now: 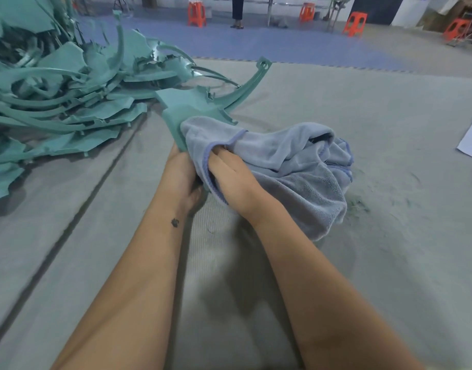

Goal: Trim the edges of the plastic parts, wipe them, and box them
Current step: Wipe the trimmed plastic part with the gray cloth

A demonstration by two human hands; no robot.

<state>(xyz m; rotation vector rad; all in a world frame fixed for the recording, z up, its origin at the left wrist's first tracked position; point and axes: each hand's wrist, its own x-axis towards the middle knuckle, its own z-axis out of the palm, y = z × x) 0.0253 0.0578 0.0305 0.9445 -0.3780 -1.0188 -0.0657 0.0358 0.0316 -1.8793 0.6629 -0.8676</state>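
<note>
- Part [188, 108]: a teal plastic piece is held above the grey mat [336, 108], its flat body tilted and a long curved arm reaching up and to the right, ending in a small ring.
- Its near end is gripped by the left hand [183, 177], whose fingers are curled round the lower edge; the fingertips are hidden under the part and cloth.
- A light blue cloth [296, 169] with a darker stitched hem is draped over the part's near right side, and most of it is bunched to the right, sagging toward the mat.
- The cloth is gripped by the right hand [233, 177], with the fingers tucked into a fold and pressed against the part.
- The two hands are set just beside each other, with the part and the cloth between them.
- A pile [56, 102] of similar teal parts, with ragged edges and curved strips, is heaped on the mat to the left, near the held part.
- Fine teal shavings [359, 202] are scattered on the mat just beside the cloth on the right.
- A white sheet [471, 140] is seen at the right edge.
- Orange stools [196, 13] are placed on the blue floor far behind, and a standing person's legs [237, 12] are visible among them.
</note>
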